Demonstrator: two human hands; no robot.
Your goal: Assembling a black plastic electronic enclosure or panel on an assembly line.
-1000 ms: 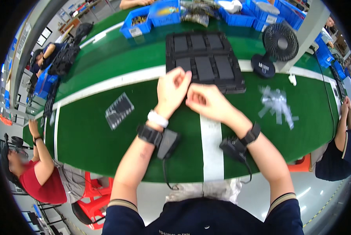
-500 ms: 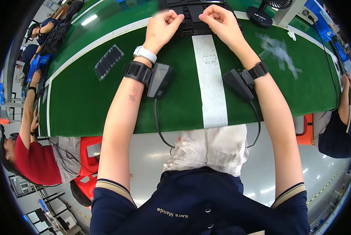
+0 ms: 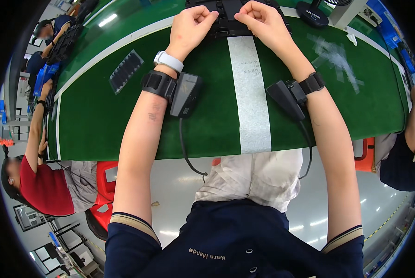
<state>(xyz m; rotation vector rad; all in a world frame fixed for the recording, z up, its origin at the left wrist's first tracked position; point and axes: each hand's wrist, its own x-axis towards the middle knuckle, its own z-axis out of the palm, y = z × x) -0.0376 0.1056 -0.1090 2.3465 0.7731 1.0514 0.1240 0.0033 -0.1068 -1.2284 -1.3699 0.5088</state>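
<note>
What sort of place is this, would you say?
Most likely a factory or assembly workshop: there's a wide green worktable with a black tray on it, blue bins at the left, and a person in a red top seated nearby.

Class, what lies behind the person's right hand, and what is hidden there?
Part of the black tray shows behind the right hand, on both sides. The section directly behind the hand is covered and cannot be seen.

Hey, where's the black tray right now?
In the head view, the black tray is at the top edge, slightly right of centre, partly hidden by the left hand and right hand, at the far end of the white strip.
</note>
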